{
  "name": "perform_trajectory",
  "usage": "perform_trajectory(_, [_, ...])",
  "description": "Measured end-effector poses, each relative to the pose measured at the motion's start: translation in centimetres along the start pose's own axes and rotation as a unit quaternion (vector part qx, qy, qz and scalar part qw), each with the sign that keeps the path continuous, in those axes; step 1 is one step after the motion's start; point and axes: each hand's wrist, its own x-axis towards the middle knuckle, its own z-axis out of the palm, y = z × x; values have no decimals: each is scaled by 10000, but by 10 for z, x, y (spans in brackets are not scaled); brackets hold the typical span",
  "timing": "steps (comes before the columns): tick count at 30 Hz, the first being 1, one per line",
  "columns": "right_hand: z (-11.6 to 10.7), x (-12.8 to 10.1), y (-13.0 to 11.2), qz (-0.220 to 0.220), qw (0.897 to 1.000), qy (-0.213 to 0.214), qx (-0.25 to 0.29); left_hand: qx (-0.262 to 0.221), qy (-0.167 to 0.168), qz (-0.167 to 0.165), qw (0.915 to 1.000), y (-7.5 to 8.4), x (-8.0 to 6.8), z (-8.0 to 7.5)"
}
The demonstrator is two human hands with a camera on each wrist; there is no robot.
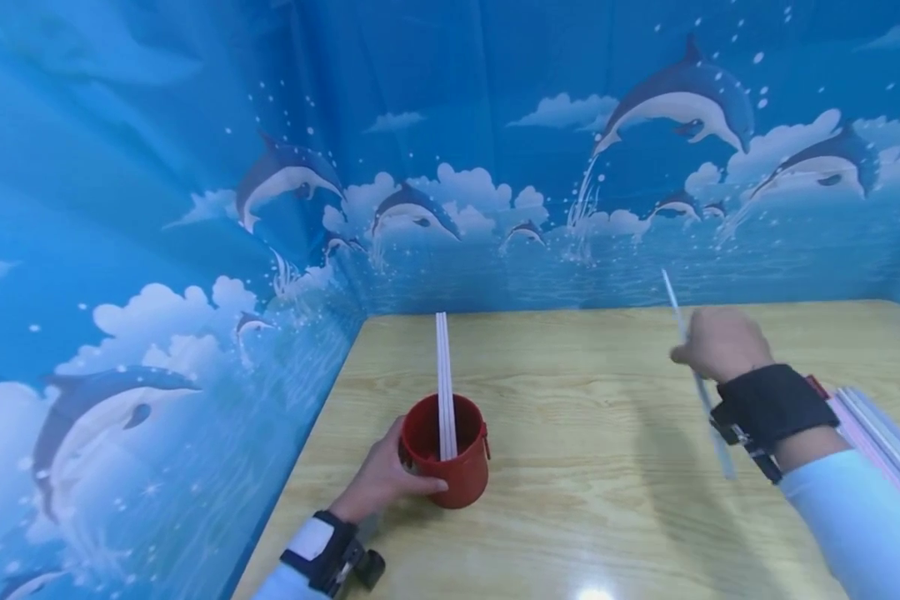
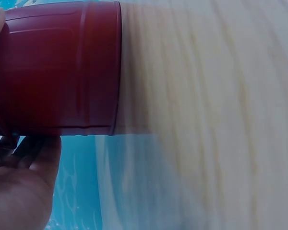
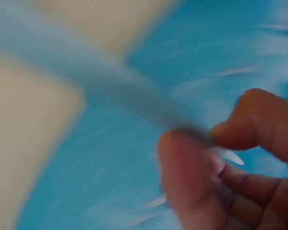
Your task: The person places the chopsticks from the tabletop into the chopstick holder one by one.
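A red cup stands on the wooden table near its left edge, with two white straws upright in it. My left hand grips the cup's side, and the left wrist view shows the cup close against my palm. My right hand is raised over the right part of the table and pinches a thin white straw that slants up and away. The right wrist view is blurred; there the straw sits between thumb and fingers.
A bundle of white straws lies at the table's right edge, beside my right forearm. Blue dolphin-print walls close in the table at the back and left. Bare wood lies between the cup and my right hand.
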Motion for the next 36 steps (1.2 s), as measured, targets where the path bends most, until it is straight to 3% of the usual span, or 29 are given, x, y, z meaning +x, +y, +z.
perform_trajectory(3, [-30,-1,-68,-745,9917,484,933,70,33,-2,10000,-4,2,-1])
perform_trajectory(6, [-41,-5,-124,-1556,9635,1062,1903,115,4,99,9999,-5,3,0])
perform_trajectory(10, [-20,-3,-169,-2442,9163,1405,2845,62,-102,405,9991,-2,1,4])
perform_trajectory(11, [-11,-2,-175,-2555,9079,1360,3032,49,-107,452,9989,-1,2,5])
perform_trajectory(13, [10,3,-180,-2652,9015,1293,3168,60,-122,502,9986,-1,2,7])
perform_trajectory(19, [71,12,-177,-2262,9116,475,3400,162,-99,397,9990,1,4,10])
perform_trajectory(24, [103,12,-172,-1663,9187,-222,3575,237,-97,258,9993,2,3,11])
perform_trajectory(30, [115,10,-168,-1165,9276,-586,3500,267,-126,200,9994,4,1,11])
perform_trajectory(36, [108,13,-167,-967,9475,-631,2980,177,-136,258,9994,0,3,8])
